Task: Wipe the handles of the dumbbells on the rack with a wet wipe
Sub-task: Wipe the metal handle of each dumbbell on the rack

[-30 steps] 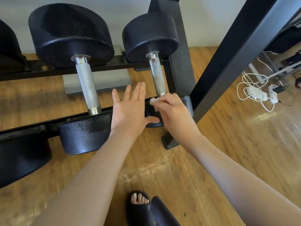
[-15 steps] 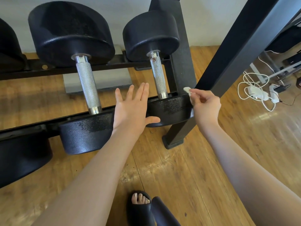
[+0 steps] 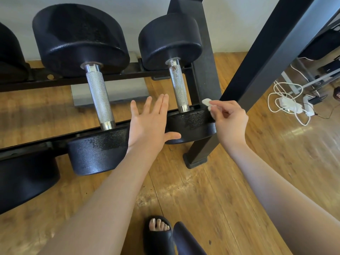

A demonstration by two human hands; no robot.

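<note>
Viewing from the head camera, I am seeing the right hand (image 3: pixel 230 122) pinching a small white wet wipe (image 3: pixel 207 104) between thumb and fingertips, just beside the near head of the right dumbbell (image 3: pixel 191 124) on the rack (image 3: pixel 202 70). Its knurled handle (image 3: pixel 178 89) is showing rust spots near the top. The left hand (image 3: pixel 149 124) is hovering flat, fingers spread, holding nothing, between the two handles.
</note>
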